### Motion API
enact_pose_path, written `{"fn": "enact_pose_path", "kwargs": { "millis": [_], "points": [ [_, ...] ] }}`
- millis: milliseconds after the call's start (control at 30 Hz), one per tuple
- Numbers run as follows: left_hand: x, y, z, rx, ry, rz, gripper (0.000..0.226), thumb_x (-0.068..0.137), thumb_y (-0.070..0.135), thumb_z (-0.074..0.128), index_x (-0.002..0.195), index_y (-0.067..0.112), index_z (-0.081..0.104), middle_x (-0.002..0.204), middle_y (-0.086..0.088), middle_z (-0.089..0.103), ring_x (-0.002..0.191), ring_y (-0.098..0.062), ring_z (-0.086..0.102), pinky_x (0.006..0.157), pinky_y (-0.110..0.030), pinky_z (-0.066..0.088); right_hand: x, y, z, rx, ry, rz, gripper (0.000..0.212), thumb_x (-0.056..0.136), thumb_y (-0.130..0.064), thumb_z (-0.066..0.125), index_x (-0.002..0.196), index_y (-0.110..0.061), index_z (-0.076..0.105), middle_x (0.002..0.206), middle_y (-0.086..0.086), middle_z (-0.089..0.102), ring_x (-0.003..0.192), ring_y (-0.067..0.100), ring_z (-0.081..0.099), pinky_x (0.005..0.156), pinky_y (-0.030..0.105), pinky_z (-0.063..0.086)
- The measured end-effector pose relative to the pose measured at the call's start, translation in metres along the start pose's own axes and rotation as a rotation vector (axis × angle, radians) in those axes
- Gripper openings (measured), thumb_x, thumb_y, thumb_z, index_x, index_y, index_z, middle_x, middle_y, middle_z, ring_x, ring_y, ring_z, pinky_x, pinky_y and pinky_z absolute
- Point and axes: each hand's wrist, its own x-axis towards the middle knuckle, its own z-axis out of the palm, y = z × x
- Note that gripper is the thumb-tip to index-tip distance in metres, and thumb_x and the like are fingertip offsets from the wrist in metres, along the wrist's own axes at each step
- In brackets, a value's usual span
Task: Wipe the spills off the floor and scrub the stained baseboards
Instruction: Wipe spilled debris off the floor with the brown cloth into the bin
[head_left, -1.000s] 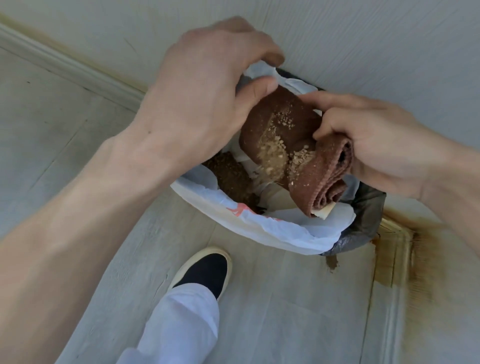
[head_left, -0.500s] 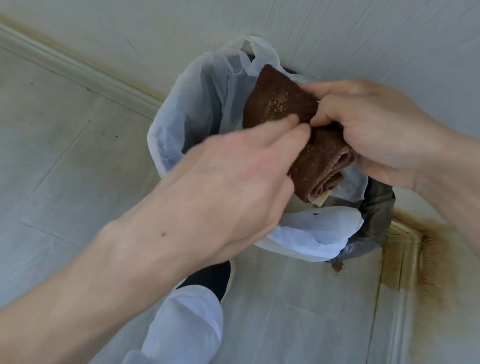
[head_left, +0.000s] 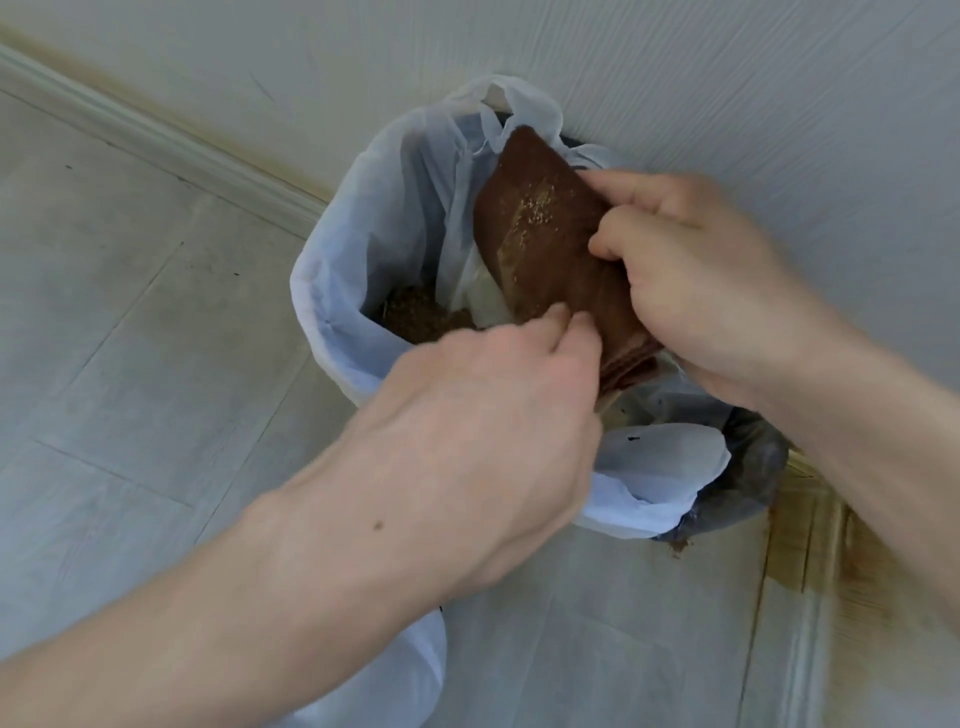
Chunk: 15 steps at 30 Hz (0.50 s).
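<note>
1. The left hand (head_left: 483, 421), up at the bin rim a second ago, has swept down across the brown cloth (head_left: 545, 249); its fingertips now touch the lower edge.
2. The crumb heap is gone from the cloth, and only a light scatter remains.
3. The cloth looks flatter, though blur hides detail.

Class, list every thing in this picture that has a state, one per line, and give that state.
Brown cloth: folded, crumbs on it, held over the bin.
Right hand: grips the cloth.
Left hand: fingers touch the cloth's lower edge.
White bin liner: open, brown crumbs inside.
Corner baseboard: stained brown.
Floor: small brown spill beside the bin.
</note>
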Motion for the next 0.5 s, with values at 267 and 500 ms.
{"fn": "enact_pose_path", "kwargs": {
  "millis": [267,500],
  "points": [
    [0.005,-0.003,-0.005,0.033,0.01,-0.092,0.061,0.091,0.034,0.016,0.145,0.021,0.043,0.135,0.0,0.059,0.1,-0.033,0.065,0.08,-0.046,0.057,-0.016,0.002,-0.012,-0.161,0.045,-0.086,0.035,0.092,-0.012,0.04,0.107,-0.005,0.071,0.097,0.033,0.065,0.084,0.05,0.06,0.064,0.053,0.052],
    [0.006,-0.005,-0.015,-0.069,0.089,-0.057,0.065,0.095,0.026,0.032,0.16,0.02,0.028,0.164,0.003,0.035,0.134,-0.027,0.054,0.102,-0.045,0.053,-0.028,-0.001,-0.013,-0.214,0.068,-0.074,0.038,0.098,-0.012,0.043,0.114,-0.023,0.075,0.083,0.005,0.076,0.072,0.022,0.068,0.06,0.038,0.051]
  ]
}}
